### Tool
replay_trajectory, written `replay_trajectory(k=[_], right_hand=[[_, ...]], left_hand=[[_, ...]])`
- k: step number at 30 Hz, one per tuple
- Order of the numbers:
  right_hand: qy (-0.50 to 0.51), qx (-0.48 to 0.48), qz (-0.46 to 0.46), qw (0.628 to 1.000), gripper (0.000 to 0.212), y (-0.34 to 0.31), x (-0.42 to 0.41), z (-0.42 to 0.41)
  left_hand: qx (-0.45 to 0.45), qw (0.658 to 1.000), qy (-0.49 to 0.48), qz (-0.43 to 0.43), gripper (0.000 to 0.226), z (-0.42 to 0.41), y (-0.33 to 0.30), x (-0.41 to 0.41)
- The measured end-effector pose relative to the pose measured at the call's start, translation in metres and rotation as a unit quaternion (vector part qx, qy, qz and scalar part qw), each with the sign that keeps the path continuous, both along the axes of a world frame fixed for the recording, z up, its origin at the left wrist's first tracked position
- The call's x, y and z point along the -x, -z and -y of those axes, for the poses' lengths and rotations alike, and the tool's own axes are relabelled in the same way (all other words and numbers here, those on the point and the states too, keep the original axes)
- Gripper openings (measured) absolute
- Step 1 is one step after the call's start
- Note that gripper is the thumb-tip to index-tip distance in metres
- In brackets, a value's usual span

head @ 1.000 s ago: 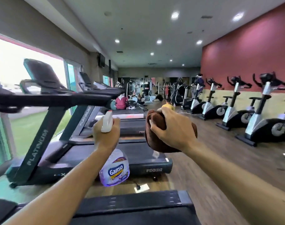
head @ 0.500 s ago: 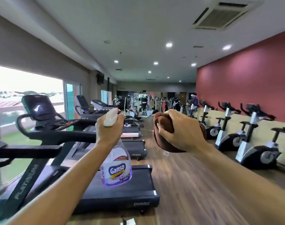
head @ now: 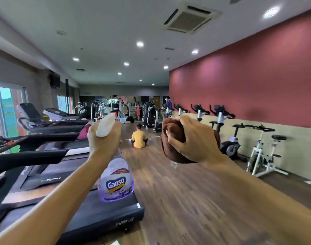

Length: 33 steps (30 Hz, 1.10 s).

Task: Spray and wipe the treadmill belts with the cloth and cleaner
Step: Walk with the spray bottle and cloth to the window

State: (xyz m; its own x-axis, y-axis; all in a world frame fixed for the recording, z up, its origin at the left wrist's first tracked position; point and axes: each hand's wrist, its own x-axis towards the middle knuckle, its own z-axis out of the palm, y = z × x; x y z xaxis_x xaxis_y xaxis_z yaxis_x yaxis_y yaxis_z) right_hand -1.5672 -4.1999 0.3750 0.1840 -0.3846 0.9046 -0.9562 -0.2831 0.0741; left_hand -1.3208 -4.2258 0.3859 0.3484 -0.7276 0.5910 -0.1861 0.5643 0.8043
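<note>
You raised and turned your view to the right, so the black treadmill with its dark belt [head: 98,209] slid to the lower left and the wood-plank floor [head: 195,200] opened ahead. A seated person in a yellow shirt [head: 139,137] came into sight between your hands, and the white-framed exercise bikes [head: 262,156] drew nearer on the right.

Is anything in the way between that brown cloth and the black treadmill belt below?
Nothing visible blocks it. The right hand holds the bunched brown cloth in open air, right of the black treadmill belt; only the left hand's spray bottle hangs nearer.
</note>
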Motion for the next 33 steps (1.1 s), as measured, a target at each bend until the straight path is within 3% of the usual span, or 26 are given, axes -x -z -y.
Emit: replay_trajectory(k=[6,14,23,33], right_hand=[[0.078,0.053,0.003,0.996,0.037,0.012,0.022,-0.03],[0.143,0.027,-0.006,0.989,0.045,0.02,0.089,-0.086],[0.242,0.023,-0.018,0.97,0.042,0.01,0.231,-0.184],[0.407,0.024,-0.066,0.911,0.041,-0.002,0.389,-0.338]], left_hand=[[-0.008,0.996,0.088,0.009,0.024,0.008,0.006,0.037],[-0.02,0.98,0.197,-0.004,0.026,0.003,0.009,0.135],[0.013,0.95,0.311,-0.013,0.028,-0.05,0.001,0.304],[0.012,0.893,0.449,-0.025,0.035,-0.169,-0.012,0.519]])
